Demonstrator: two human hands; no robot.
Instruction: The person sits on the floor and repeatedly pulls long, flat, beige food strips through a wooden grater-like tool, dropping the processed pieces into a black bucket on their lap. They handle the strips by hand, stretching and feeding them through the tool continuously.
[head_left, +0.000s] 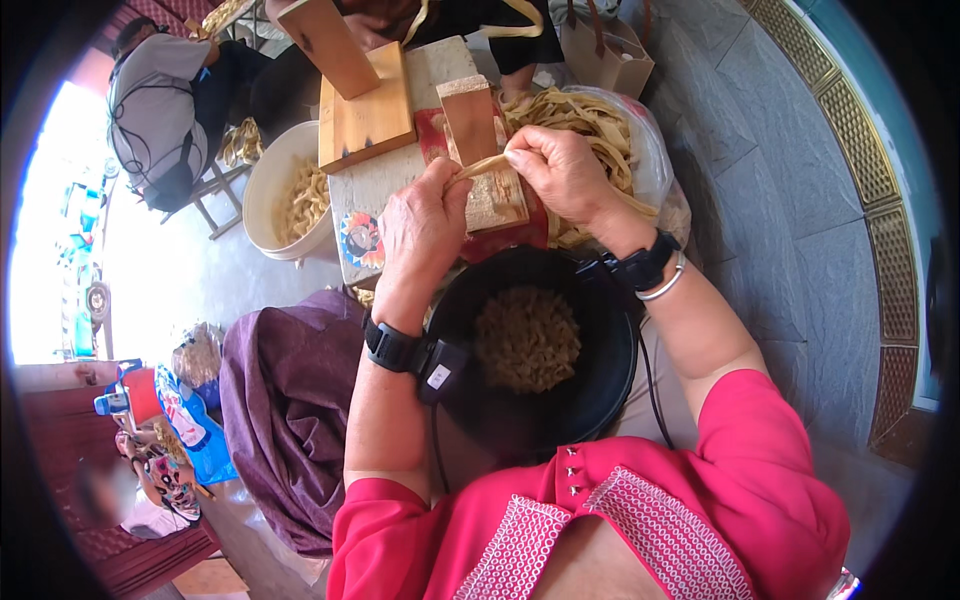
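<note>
A pale, flat strip of dried plant material (482, 166) is stretched between my two hands. My left hand (426, 225) pinches one end with thumb and fingers, while my right hand (559, 171) grips the other end. Just behind the strip rises an upright wooden block (470, 124) with a rough, pale top. Its wooden base (496, 206) lies under the strip on a red cloth (484, 247). Below my hands, in my lap, rests a black basin (611, 382) with many short, curled pieces (527, 339) in it.
A second wooden stand (367, 124) sits on the worn table (442, 60). Left of it is a white bucket (259, 187) of pale pieces. Long strips (600, 127) fill a plastic bag (658, 142) at right. One person (161, 105) sits at upper left. Purple cloth (292, 405) lies left.
</note>
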